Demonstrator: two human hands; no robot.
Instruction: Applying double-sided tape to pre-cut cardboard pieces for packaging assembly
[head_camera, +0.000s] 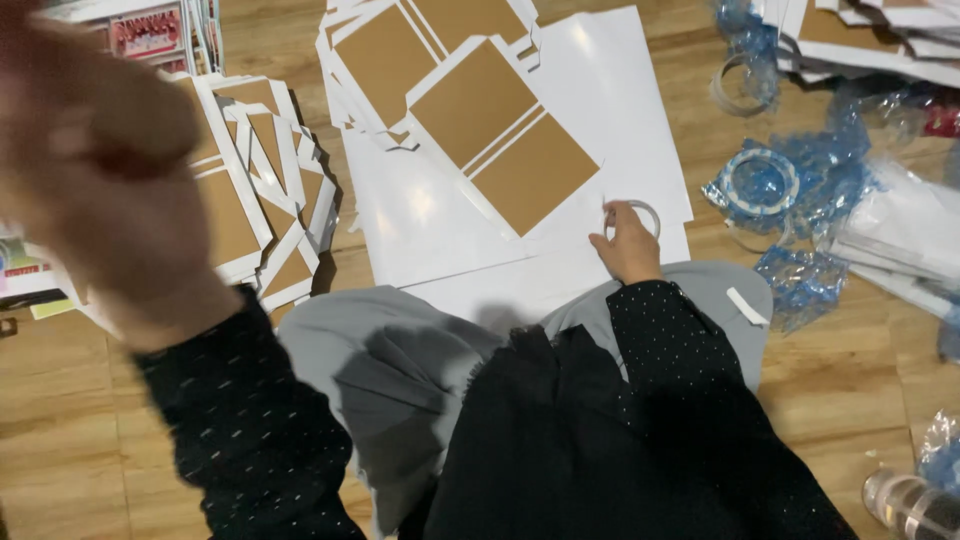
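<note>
Wooden floor (60, 420); large white sheets (440, 220) lie spread before the seated person, with brown cards (500, 140) fanned on top, a second card stack (250, 190) at left, and blue plastic wrap (830, 180) with tape rings at right. Right hand (628, 245) rests on the white sheets, fingers curled and pinching a clear tape roll (640, 212) at the sheet's near edge. Left hand (95, 170) is raised close to the camera, blurred, hiding the left floor; its grip cannot be told.

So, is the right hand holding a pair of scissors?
No, the right hand grips a clear tape roll over the white sheet; no scissors show in it.
</note>
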